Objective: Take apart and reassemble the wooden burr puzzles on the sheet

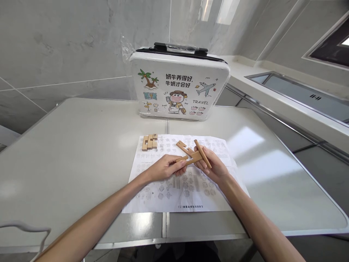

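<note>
Several flat, notched wooden puzzle pieces [195, 158] are held together between my two hands, above a printed sheet. My left hand [167, 167] pinches the left end of the pieces between thumb and fingers. On the other side, my right hand [212, 163] grips the joined pieces, with one slat [202, 153] crossing upright and tilted near its fingers. Another notched piece [182, 145] sticks out toward the upper left. How the pieces interlock is partly hidden by my fingers. Beneath them lies the creased white instruction sheet [152, 200], covered in small diagrams.
Notched wooden blocks [149, 142] sit grouped on the sheet's upper left corner. A white cartoon-printed case [180, 83] in clear plastic stands at the back of the grey folding table [81, 145]. To the right runs a counter with a sink [308, 91]. A cable [27, 228] shows lower left.
</note>
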A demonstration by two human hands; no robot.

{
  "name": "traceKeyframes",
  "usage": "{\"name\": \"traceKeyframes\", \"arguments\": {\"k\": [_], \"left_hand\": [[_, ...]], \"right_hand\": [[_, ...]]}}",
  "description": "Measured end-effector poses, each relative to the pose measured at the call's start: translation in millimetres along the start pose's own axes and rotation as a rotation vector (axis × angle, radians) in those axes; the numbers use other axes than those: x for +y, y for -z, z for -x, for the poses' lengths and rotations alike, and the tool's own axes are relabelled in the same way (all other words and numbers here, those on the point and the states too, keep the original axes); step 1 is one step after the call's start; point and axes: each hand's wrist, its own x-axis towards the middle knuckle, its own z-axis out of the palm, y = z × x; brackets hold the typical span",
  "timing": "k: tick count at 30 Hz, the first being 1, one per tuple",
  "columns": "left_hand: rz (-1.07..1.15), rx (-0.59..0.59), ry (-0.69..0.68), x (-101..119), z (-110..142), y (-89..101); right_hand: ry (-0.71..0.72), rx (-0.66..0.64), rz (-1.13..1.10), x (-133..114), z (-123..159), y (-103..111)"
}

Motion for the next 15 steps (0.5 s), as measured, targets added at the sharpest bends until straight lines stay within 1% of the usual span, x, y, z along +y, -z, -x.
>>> {"name": "traceKeyframes", "arguments": {"k": [5, 11, 15], "left_hand": [[-0.001, -0.002, -0.004, 0.9, 0.5, -0.1], [-0.005, 0.009, 0.022, 1.9, 0.7, -0.8], [0.023, 0.017, 0.010, 0.9, 0.7, -0.8]], "right_hand": [[0.026, 0.011, 0.006, -1.6, 0.6, -3.5], [0.071, 0.082, 0.035, -4.1, 0.3, -5.3], [0.059, 0.081, 0.030, -4.9, -0.7, -6.7]]}}
